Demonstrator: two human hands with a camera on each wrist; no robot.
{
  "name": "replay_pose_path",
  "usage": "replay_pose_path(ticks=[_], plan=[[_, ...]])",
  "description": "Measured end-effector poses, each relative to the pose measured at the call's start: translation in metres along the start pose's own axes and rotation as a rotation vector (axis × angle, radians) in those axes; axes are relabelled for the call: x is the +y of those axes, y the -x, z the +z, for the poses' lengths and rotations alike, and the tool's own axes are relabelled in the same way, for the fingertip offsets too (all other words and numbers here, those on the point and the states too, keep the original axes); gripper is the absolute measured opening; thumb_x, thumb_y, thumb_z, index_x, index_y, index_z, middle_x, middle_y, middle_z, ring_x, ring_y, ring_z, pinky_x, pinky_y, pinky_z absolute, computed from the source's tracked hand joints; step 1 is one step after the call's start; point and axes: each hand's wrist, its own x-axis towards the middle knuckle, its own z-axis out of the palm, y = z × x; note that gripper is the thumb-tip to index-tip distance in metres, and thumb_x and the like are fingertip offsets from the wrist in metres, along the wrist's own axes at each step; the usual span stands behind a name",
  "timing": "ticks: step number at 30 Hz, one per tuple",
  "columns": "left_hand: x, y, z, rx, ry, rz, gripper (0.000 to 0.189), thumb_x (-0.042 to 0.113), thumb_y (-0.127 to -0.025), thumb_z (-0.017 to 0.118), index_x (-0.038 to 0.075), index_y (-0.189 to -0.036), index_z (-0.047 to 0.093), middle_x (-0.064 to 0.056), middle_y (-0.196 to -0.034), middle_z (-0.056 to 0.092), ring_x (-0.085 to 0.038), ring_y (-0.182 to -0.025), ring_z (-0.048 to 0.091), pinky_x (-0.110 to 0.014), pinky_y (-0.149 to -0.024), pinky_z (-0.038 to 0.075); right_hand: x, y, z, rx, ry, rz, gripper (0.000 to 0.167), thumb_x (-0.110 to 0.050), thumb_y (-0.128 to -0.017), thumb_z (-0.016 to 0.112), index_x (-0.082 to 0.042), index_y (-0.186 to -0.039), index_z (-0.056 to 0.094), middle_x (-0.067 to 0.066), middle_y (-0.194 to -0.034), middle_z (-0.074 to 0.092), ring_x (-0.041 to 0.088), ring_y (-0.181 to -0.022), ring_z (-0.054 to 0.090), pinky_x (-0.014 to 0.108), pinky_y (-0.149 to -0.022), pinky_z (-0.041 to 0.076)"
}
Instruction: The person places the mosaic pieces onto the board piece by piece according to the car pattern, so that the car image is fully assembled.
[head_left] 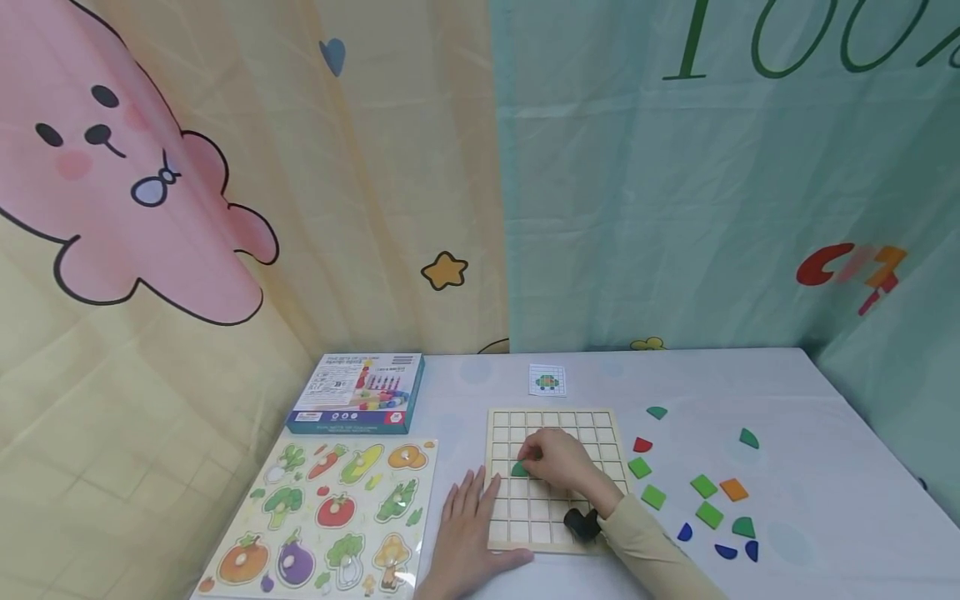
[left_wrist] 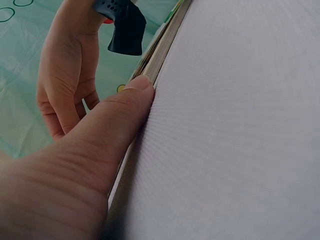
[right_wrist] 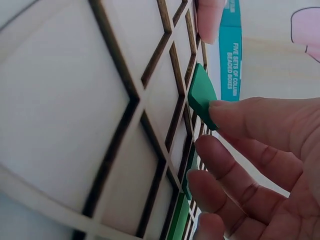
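Note:
My right hand [head_left: 558, 457] is over the wooden grid board [head_left: 517, 533], with thumb and forefinger pinching a green quarter-circle piece [right_wrist: 201, 95]. In the right wrist view this piece is tilted, one corner close to the grid's ribs. Beyond it, a bright green piece [right_wrist: 179, 217] and part of a darker green one show in the grid, partly behind the fingers. My left hand [head_left: 468, 533] lies at the board's near left corner with fingers extended. Its thumb [left_wrist: 125, 107] presses along the board's front edge in the left wrist view.
Right of the board lie loose pieces: green squares [head_left: 703, 486], an orange square [head_left: 734, 489], a red piece [head_left: 642, 445], green quarter-circles [head_left: 749, 437] and blue ones [head_left: 725, 552]. A pattern card [head_left: 547, 381] lies behind. Leftward are a vegetable puzzle [head_left: 315, 492] and a box [head_left: 352, 396].

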Motion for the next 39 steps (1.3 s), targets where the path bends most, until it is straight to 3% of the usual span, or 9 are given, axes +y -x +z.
replay_pose_path(ticks=[9,14,21,39], plan=[[0.0,0.0,0.001,0.012,-0.004,-0.001,0.11,0.086,-0.068,0.045,0.011,-0.148,0.032,-0.016,-0.152,0.026,-0.033,-0.14,0.018,-0.049,-0.112,0.014,-0.003,-0.001,0.001,0.015,0.054,0.022,0.009,-0.019,-0.077,0.079,-0.017,-0.075,0.07,-0.011,-0.066,0.052,0.008,-0.06,0.046,0.025,-0.055,0.042],[0.0,0.0,-0.001,-0.012,-0.009,-0.018,0.112,0.087,-0.067,0.045,0.012,-0.148,0.032,-0.014,-0.153,0.025,-0.031,-0.141,0.016,-0.049,-0.112,0.013,-0.005,-0.001,0.001,0.026,0.074,0.019,0.008,-0.02,-0.075,0.08,-0.018,-0.075,0.072,-0.012,-0.066,0.053,0.007,-0.06,0.046,0.024,-0.055,0.042],[0.0,-0.001,0.002,-0.047,0.01,-0.034,0.113,0.087,-0.066,0.045,0.013,-0.15,0.029,-0.014,-0.154,0.023,-0.03,-0.142,0.013,-0.048,-0.113,0.01,-0.005,0.001,0.0,0.02,0.068,0.038,0.008,-0.017,-0.075,0.08,-0.017,-0.074,0.072,-0.012,-0.066,0.053,0.008,-0.06,0.045,0.025,-0.054,0.041],[0.001,-0.001,-0.001,-0.017,0.03,-0.007,0.11,0.085,-0.068,0.047,0.011,-0.148,0.031,-0.015,-0.152,0.026,-0.03,-0.141,0.017,-0.048,-0.112,0.014,0.001,0.011,-0.005,-0.038,0.027,0.022,0.006,-0.013,-0.082,0.073,-0.014,-0.087,0.073,-0.009,-0.063,0.049,0.009,-0.055,0.043,0.024,-0.048,0.036]])
